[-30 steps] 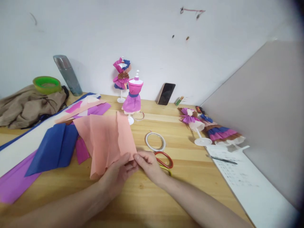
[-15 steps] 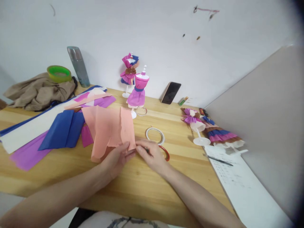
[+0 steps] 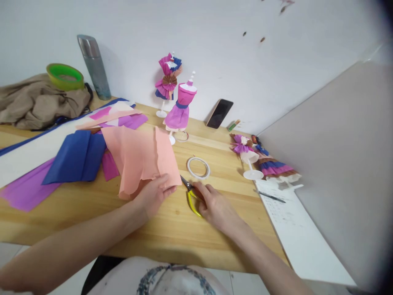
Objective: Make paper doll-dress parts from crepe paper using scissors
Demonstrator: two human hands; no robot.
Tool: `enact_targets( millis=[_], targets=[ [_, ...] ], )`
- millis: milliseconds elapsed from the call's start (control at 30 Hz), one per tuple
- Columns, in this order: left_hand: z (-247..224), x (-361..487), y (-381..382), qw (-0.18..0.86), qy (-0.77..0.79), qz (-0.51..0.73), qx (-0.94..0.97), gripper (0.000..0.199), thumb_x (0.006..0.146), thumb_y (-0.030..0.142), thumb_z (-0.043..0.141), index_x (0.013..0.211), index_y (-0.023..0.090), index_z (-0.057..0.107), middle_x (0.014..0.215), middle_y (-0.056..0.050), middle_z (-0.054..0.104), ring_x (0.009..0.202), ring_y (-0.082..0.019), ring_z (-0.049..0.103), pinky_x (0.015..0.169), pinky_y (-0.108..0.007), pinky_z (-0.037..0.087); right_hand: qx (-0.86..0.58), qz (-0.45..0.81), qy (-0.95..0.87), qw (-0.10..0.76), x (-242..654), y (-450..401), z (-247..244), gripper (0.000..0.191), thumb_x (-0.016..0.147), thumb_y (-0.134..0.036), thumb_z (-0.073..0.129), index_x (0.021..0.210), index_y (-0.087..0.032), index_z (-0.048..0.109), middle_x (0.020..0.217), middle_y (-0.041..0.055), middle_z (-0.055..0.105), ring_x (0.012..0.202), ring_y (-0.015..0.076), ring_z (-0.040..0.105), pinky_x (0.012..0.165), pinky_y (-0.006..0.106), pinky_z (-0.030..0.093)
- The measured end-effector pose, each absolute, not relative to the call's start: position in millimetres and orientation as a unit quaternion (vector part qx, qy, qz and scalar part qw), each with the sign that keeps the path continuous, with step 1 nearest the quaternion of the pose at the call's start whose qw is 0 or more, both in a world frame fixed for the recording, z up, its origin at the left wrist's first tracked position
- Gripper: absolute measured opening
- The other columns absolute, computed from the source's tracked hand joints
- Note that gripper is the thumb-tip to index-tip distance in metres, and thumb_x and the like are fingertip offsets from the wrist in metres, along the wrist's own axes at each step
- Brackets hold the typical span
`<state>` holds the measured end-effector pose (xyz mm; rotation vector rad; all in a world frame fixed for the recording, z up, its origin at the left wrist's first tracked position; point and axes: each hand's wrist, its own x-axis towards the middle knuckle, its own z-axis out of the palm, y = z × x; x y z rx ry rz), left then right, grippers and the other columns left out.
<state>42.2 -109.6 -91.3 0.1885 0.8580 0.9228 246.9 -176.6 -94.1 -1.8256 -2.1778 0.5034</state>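
My left hand pinches the lower right corner of a peach sheet of crepe paper, thumb on top. The sheet has a folded right side and a curled lower left edge. In my right hand is a pair of scissors with yellow handles, fingers wrapped round them. The dark blades point up and left, their tip close to the paper's right edge; whether they touch it I cannot tell. Just beyond my right hand lies a white tape roll.
Blue crepe paper and other coloured sheets lie left. Behind stand a mini mannequin in a pink dress, another dressed one, a phone and a bottle. Rightward are more dressed stands and a pen on white paper.
My right hand has moved right, away from the paper's corner, and the scissors now show in it. My left hand keeps its hold. A red ring seen earlier beside my right hand no longer shows.
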Motion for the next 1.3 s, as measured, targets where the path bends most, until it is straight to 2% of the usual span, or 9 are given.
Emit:
enact_targets(
  millis=[133,233,333,433,533,600,667,900,1300],
  targets=[
    [-90,42,-108,0.803,0.396,0.438,0.075,0.015,0.080,0.005,0.062,0.079,0.017,0.053,0.083,-0.001,0.064,0.079,-0.014,0.065,0.081,-0.033,0.056,-0.602,0.442,-0.595,0.296,250,-180,-83,0.047,0.082,-0.018,0.055,0.128,-0.020,0.050,0.092,0.0069,0.063,0.076,0.0169,0.058,0.069,0.030,0.045],
    [-88,42,-107,0.805,0.395,0.439,0.066,0.015,0.080,0.005,0.063,0.077,0.016,0.053,0.079,-0.001,0.065,0.074,-0.014,0.066,0.077,-0.033,0.057,-0.518,0.621,-0.410,0.423,246,-196,-74,0.056,0.078,-0.038,0.071,0.128,-0.023,0.051,0.091,0.0036,0.060,0.064,0.0106,0.050,0.059,0.025,0.038],
    [-85,42,-106,0.806,0.390,0.441,0.061,0.014,0.081,0.003,0.060,0.076,0.015,0.054,0.076,-0.002,0.067,0.071,-0.015,0.068,0.072,-0.031,0.058,-0.404,0.727,-0.295,0.470,234,-214,-70,0.069,0.061,-0.049,0.085,0.120,-0.025,0.057,0.084,-0.0002,0.054,0.068,0.0112,0.051,0.067,0.027,0.043],
    [-83,43,-106,0.807,0.387,0.442,0.059,0.013,0.083,0.002,0.056,0.077,0.014,0.056,0.075,-0.004,0.068,0.070,-0.016,0.068,0.069,-0.029,0.059,-0.322,0.805,-0.223,0.445,217,-223,-73,0.069,0.059,-0.064,0.079,0.109,-0.020,0.063,0.082,0.0013,0.055,0.076,0.0152,0.056,0.081,0.037,0.046],
    [-82,43,-106,0.807,0.390,0.440,0.061,0.012,0.083,0.002,0.056,0.079,0.012,0.059,0.078,-0.005,0.070,0.071,-0.016,0.069,0.068,-0.028,0.060,-0.289,0.829,-0.204,0.433,205,-225,-77,0.062,0.069,-0.070,0.067,0.103,-0.017,0.063,0.079,0.0021,0.057,0.067,0.0145,0.057,0.072,0.035,0.048],
    [-82,43,-106,0.805,0.391,0.441,0.064,0.012,0.082,0.001,0.057,0.080,0.012,0.060,0.079,-0.005,0.070,0.072,-0.016,0.069,0.067,-0.027,0.060,-0.289,0.833,-0.192,0.432,201,-224,-78,0.056,0.076,-0.069,0.061,0.098,-0.017,0.062,0.075,0.0013,0.057,0.056,0.0114,0.052,0.061,0.030,0.046],
    [-82,42,-106,0.805,0.390,0.443,0.062,0.012,0.082,0.000,0.057,0.080,0.012,0.061,0.078,-0.004,0.070,0.072,-0.015,0.069,0.068,-0.026,0.060,-0.298,0.832,-0.181,0.431,200,-223,-79,0.053,0.078,-0.067,0.060,0.095,-0.017,0.061,0.072,0.0007,0.057,0.052,0.0103,0.049,0.057,0.029,0.044],
    [-85,41,-105,0.808,0.391,0.437,0.060,0.011,0.082,0.001,0.057,0.077,0.011,0.059,0.077,-0.005,0.069,0.071,-0.014,0.068,0.066,-0.025,0.060,-0.308,0.841,-0.187,0.404,196,-221,-83,0.052,0.078,-0.065,0.061,0.094,-0.016,0.060,0.071,0.0000,0.056,0.050,0.0100,0.047,0.055,0.028,0.044],
    [-88,40,-104,0.808,0.390,0.438,0.057,0.011,0.080,0.001,0.059,0.080,0.012,0.061,0.075,-0.003,0.069,0.069,-0.014,0.068,0.065,-0.024,0.059,-0.307,0.839,-0.190,0.407,196,-218,-87,0.050,0.080,-0.063,0.061,0.095,-0.015,0.061,0.070,0.0004,0.058,0.050,0.0100,0.050,0.054,0.028,0.046]
  ],
)
